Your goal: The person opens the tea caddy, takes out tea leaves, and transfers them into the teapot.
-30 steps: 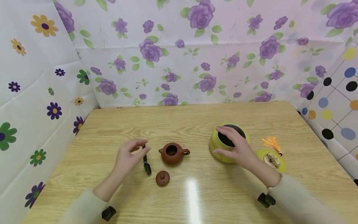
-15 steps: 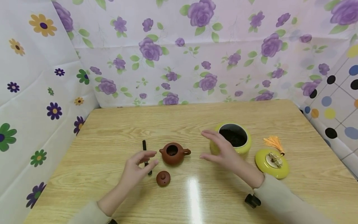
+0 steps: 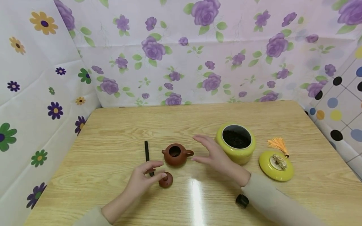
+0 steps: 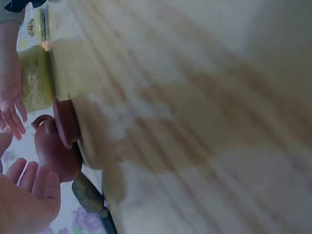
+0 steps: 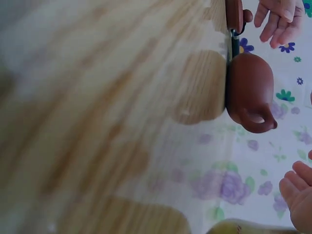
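Note:
A small reddish-brown clay teapot (image 3: 176, 162), its top uncovered, stands mid-table with its handle to the right. Just in front of it lies its round knobbed lid (image 3: 169, 182). My left hand (image 3: 141, 180) hovers by the lid, thumb and fingers parted, overlapping its edge in the head view; nothing is in it. Partly hidden behind that hand is a slim black scoop (image 3: 146, 151). My right hand (image 3: 216, 158) holds nothing, its thumb and fingers spread around the space just right of the teapot's handle. The right wrist view shows the handle (image 5: 258, 124) apart from that hand.
Behind the right hand stands a yellow ceramic jar (image 3: 240, 154), uncovered, with dark loose contents. Its yellow lid (image 3: 272, 171), with an orange tassel (image 3: 278, 144), lies to its right. Floral cloth (image 3: 158, 75) hangs behind the wooden table (image 3: 124, 125).
My right hand has moved left from over the yellow jar to near the teapot's handle. My left hand has come rightward and nearer, from the scoop to the teapot lid.

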`<state>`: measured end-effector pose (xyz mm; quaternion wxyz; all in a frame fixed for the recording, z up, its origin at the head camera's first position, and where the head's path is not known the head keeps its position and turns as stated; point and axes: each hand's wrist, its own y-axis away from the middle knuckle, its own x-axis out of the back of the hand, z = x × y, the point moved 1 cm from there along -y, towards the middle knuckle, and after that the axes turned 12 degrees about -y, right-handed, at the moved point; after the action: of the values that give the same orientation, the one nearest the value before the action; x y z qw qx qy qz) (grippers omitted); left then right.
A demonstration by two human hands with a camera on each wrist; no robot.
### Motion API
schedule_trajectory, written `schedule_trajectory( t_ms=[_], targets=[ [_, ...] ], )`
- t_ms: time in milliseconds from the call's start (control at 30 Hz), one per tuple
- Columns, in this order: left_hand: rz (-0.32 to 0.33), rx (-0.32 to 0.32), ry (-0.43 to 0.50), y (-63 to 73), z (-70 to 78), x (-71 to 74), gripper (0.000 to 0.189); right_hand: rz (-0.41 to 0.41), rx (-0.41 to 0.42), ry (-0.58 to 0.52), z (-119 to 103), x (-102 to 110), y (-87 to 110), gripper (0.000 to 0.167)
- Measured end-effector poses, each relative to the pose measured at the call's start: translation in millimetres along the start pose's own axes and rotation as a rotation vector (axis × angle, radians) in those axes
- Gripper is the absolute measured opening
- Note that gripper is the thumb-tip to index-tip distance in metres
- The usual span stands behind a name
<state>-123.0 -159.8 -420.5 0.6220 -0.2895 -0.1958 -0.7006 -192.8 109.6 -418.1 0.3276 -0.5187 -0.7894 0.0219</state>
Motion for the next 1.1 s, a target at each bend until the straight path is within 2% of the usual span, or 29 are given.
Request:
schedule_trajectory(
  t_ms=[67,200,467,600,767,900,1100],
  targets=[
    [-0.02,0.0,-0.004,0.5,0.1,-1.9,0.033,-0.01,-0.023,-0.005,1,-4,-2.3,0.067],
    [-0.05,-0.04,-0.015,1.1,-0.5,-4.2,0.035,-0.037,-0.048,-0.04,4,-10,-7.0,0.067],
    [-0.058,-0.104,-0.041,2.0,-5.0,-9.3,0.034,-0.076,-0.081,-0.08,5,-20,-12.6,0.066],
    [-0.094,-0.104,-0.048,3.1,-7.1,-12.4,0.033,-0.1,-0.104,-0.086,7,-24,-14.9,0.066],
    [-0.14,-0.092,-0.013,4.7,-11.5,-14.9,0.034,-0.116,-0.132,-0.069,10,-29,-17.5,0.067],
    [-0.135,-0.126,-0.03,5.3,-13.0,-16.3,0.033,-0.126,-0.14,-0.065,13,-32,-18.8,0.066],
    [-0.119,-0.114,-0.084,5.3,-12.4,-16.0,0.023,-0.139,-0.153,-0.069,13,-37,-20.3,0.064]
  ],
)
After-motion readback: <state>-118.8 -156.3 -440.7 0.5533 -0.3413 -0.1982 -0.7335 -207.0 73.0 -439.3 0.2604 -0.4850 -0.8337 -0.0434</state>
